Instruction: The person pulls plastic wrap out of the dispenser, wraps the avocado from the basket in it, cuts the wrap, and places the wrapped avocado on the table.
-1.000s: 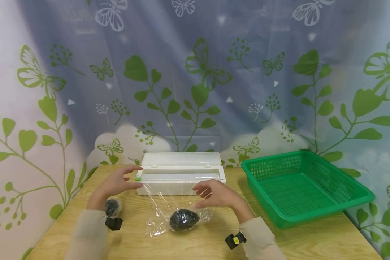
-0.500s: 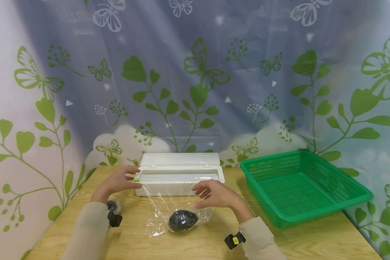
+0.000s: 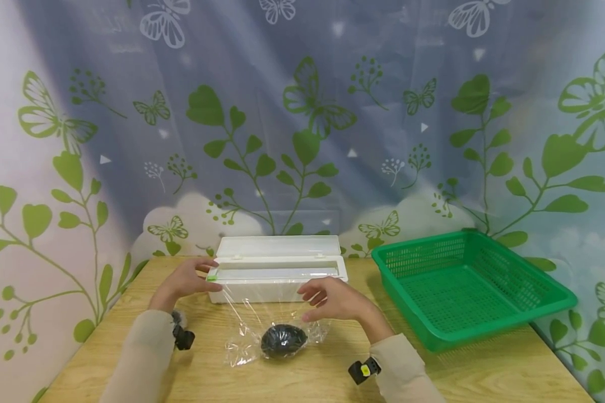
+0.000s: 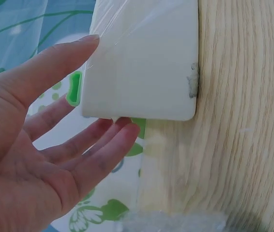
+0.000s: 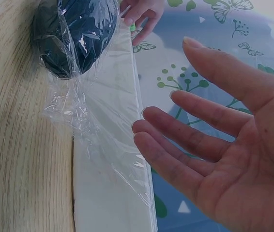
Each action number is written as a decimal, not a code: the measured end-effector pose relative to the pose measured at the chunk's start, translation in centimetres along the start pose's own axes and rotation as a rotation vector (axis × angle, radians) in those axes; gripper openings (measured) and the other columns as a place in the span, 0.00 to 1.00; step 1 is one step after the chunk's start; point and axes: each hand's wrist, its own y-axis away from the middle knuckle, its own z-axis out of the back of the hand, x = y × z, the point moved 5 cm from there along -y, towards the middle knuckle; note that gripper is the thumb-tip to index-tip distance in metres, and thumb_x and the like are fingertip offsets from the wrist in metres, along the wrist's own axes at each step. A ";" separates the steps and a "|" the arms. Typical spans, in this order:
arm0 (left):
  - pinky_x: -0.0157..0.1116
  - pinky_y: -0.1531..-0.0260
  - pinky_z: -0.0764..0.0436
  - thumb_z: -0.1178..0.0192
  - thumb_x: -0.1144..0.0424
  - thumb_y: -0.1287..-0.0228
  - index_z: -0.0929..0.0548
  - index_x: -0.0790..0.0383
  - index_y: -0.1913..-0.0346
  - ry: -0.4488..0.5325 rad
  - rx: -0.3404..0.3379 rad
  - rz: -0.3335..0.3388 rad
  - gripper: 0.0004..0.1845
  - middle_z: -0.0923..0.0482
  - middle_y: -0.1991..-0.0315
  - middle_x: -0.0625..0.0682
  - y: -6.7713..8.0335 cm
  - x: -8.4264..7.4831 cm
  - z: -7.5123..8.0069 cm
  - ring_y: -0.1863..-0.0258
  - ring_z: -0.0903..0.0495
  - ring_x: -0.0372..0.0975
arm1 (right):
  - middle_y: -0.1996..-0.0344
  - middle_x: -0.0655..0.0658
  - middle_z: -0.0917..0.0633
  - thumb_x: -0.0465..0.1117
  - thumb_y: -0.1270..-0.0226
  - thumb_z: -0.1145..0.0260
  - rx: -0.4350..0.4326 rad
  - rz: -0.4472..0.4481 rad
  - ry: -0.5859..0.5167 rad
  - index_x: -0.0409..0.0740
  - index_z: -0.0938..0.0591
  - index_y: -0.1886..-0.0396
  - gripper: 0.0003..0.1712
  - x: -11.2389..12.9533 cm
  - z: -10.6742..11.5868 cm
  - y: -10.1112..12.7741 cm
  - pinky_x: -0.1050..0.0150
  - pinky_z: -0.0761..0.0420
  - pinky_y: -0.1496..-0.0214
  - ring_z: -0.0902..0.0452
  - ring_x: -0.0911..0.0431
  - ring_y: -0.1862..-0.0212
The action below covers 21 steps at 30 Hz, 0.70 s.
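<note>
A white cling film dispenser (image 3: 262, 292) with its lid raised stands at the back of the table. My left hand (image 3: 184, 280) is at its left end, thumb at the front edge and fingers by the end wall, near the green slider (image 4: 74, 88). Clear cling film (image 3: 247, 319) runs from the dispenser toward me, over a dark, glossy oval thing (image 3: 284, 340) whose kind I cannot tell. Above the film's right side hovers my right hand (image 3: 335, 299), fingers loosely bent and holding nothing; its palm and spread thumb show in the right wrist view.
A green plastic basket (image 3: 433, 340) stands on the wooden table (image 3: 242, 386) at the right. Behind my left wrist, a small film-wrapped dark thing (image 3: 180, 318) is mostly hidden. A patterned curtain (image 3: 262, 140) hangs right behind the dispenser.
My left wrist and forearm have shifted slightly right and forward, while the fingers stay at the dispenser's end. The right hand, the film and the dark oval thing look unchanged.
</note>
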 end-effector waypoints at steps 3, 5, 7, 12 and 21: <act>0.53 0.48 0.14 0.21 0.59 0.45 0.25 0.68 0.32 0.033 -0.003 0.028 0.38 0.30 0.33 0.76 0.0 0.1 -0.1 0.35 0.28 0.68 | 0.44 0.28 0.16 0.39 0.37 0.23 0.001 0.000 0.000 0.31 0.21 0.37 0.32 -0.1 0.0 0.0 0.47 0.15 0.40 0.17 0.33 0.43; 0.52 0.48 0.14 0.21 0.60 0.45 0.24 0.68 0.33 0.049 -0.005 0.039 0.38 0.31 0.32 0.77 -0.1 0.3 -0.1 0.34 0.29 0.68 | 0.44 0.28 0.16 0.39 0.37 0.23 0.000 0.000 0.000 0.31 0.21 0.37 0.32 -0.1 0.0 0.0 0.47 0.15 0.40 0.17 0.33 0.43; 0.49 0.49 0.13 0.21 0.62 0.46 0.24 0.68 0.33 0.067 -0.007 0.038 0.37 0.31 0.32 0.77 -0.2 0.5 -0.1 0.34 0.30 0.68 | 0.44 0.27 0.16 0.39 0.37 0.23 -0.001 0.001 -0.003 0.31 0.21 0.37 0.32 -0.2 0.0 0.0 0.46 0.15 0.39 0.17 0.33 0.43; 0.46 0.53 0.12 0.21 0.63 0.45 0.24 0.68 0.33 0.102 0.004 0.030 0.37 0.33 0.31 0.77 -0.4 0.9 -0.1 0.33 0.30 0.68 | 0.44 0.27 0.16 0.39 0.37 0.23 -0.006 0.001 -0.007 0.30 0.21 0.37 0.32 -0.3 0.0 -0.1 0.46 0.15 0.39 0.17 0.33 0.43; 0.48 0.50 0.14 0.20 0.62 0.47 0.23 0.67 0.35 0.086 -0.001 -0.009 0.36 0.32 0.31 0.75 -0.4 1.0 0.0 0.32 0.32 0.67 | 0.44 0.28 0.16 0.39 0.37 0.23 -0.003 -0.001 -0.010 0.30 0.21 0.37 0.32 -0.4 0.1 -0.2 0.49 0.14 0.40 0.17 0.33 0.43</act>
